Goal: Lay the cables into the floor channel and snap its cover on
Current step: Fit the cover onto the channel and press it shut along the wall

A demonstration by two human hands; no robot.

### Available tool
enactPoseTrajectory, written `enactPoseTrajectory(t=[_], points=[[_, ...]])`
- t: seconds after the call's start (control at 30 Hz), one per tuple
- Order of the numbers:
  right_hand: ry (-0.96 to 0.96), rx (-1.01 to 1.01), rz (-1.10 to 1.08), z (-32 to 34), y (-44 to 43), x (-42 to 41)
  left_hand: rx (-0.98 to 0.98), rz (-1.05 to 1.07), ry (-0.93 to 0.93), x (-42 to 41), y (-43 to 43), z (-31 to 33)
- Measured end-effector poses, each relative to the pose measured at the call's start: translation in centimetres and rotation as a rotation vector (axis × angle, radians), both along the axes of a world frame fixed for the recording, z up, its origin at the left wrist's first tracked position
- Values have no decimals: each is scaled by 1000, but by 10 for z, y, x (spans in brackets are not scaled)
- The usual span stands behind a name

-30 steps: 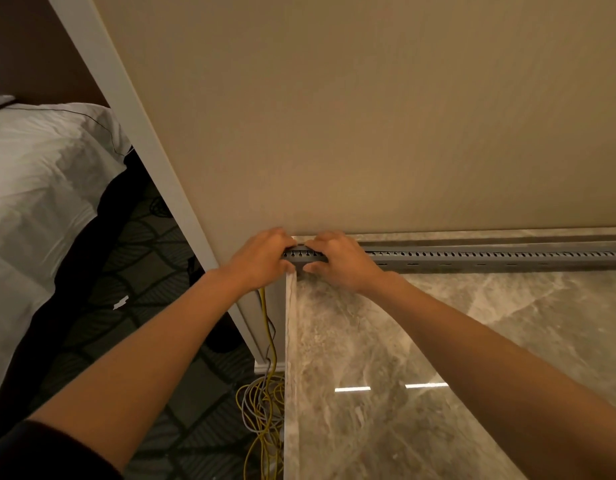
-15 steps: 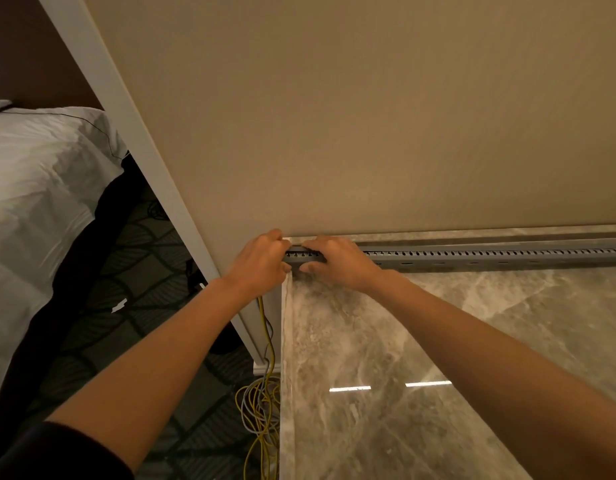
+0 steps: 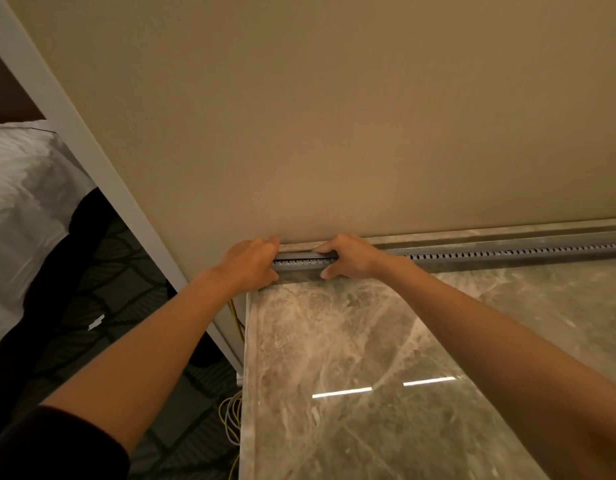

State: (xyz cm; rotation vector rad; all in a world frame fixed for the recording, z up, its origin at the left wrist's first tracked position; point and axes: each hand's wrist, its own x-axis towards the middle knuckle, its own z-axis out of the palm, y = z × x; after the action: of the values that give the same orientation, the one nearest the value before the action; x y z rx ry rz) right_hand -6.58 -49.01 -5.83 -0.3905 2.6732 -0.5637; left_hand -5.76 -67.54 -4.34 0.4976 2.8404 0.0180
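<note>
Left grip [image 3: 251, 263] is clamped round the very end of the grey floor channel [image 3: 507, 255], fingers curled over the top, thumb low on the near side. Right grip [image 3: 351, 258] is just beside it, fingers hooked over the channel's far edge and thumb against the near wall, pinching it. A short slotted stretch shows between the two.

The channel lies along the foot of the beige wall [image 3: 334, 116], on polished marble floor [image 3: 334, 341] that carries two bright streaks of reflected light. To the left the marble stops at a straight edge. Past a white door frame [image 3: 74, 133] there's dark patterned carpet [image 3: 102, 289] and a bed [image 3: 22, 188] with white sheets.

Yellow cables [image 3: 237, 320] drop from under the left wrist and loop loosely on the carpet. Where they meet the channel is hidden behind the left grip. What lies inside the channel can't be made out, and its right end runs off the picture. A dark sleeve [image 3: 57, 445] is cut off at the bottom corner.
</note>
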Motion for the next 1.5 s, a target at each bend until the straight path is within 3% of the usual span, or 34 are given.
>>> enactPoseTrajectory(t=[0.47,0.77,1.23,1.5], points=[[404,309,-24,-10,-9,5,94,145,313,2,10,-30],[327,241,-65,-15,0,4,127,177,333,5,27,-36],[295,256,-159,-19,22,8,27,142,263,1,43,-29],[299,318,-238,-12,100,20,98,-1,170,-3,118,-20]])
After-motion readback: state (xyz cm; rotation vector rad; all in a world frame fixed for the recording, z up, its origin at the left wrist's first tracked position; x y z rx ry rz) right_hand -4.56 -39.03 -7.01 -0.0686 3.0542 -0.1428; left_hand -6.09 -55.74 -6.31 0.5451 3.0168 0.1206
